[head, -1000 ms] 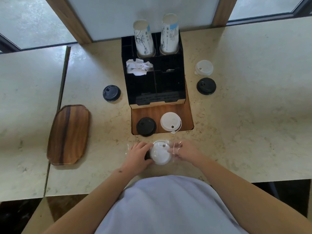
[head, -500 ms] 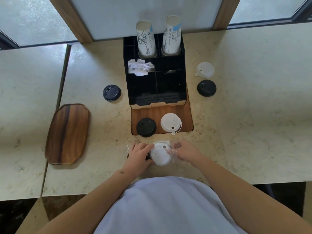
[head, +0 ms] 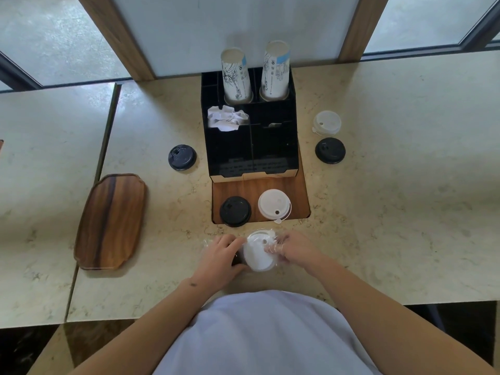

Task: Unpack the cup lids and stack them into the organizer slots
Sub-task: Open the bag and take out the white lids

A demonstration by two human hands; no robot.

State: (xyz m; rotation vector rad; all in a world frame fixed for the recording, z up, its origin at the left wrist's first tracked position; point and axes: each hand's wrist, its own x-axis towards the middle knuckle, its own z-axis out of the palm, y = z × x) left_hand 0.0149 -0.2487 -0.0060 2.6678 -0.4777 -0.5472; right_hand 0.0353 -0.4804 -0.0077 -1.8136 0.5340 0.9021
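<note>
A white cup lid [head: 257, 253] in clear plastic wrap lies on the counter near the front edge, with something dark half hidden under its left side. My left hand [head: 220, 257] grips the wrapped pack from the left. My right hand [head: 290, 247] pinches the clear wrap on the right. The black organizer [head: 250, 147] stands behind on a wooden base [head: 295, 190]. On that base sit a black lid [head: 234, 211] and a white lid [head: 274, 204].
Two stacks of paper cups [head: 236, 75] stand in the organizer's back slots, and crumpled white paper [head: 226, 121] fills another. Loose lids lie on the counter: black [head: 181, 157] at left, white [head: 326, 123] and black [head: 330, 150] at right. A wooden tray [head: 111, 220] lies at left.
Both hands stay on the wrapped lid pack; the right fingers have shifted slightly on the wrap. The view has tilted a little.
</note>
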